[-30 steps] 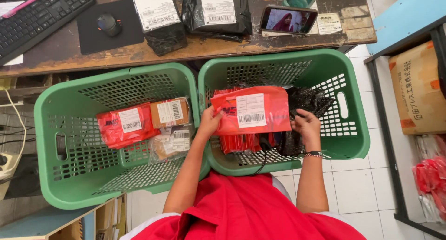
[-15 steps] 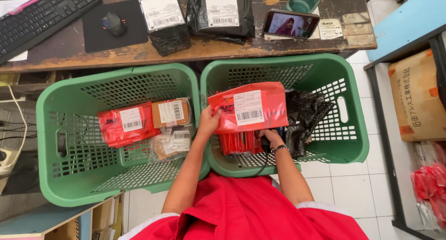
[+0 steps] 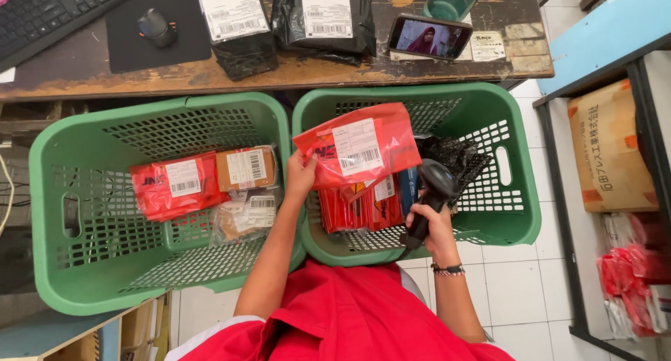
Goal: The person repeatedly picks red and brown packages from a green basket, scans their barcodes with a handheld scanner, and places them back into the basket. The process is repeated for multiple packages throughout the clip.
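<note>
The left hand [image 3: 302,174] pinches a red mailer parcel [image 3: 358,146] by its edge, label up, above the right green basket [image 3: 521,214], while the right hand [image 3: 435,229] wraps shut around a black handheld scanner [image 3: 432,193] just beside it. Scanning looks in hand; the scanner head seems to need aiming at the label. Both forearms reach forward, elbows bent.

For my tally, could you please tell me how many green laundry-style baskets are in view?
2: the left basket stands below the desk edge holding a few parcels; the right basket beside it holds more parcels, under the raised red parcel. None seems hidden.
</note>
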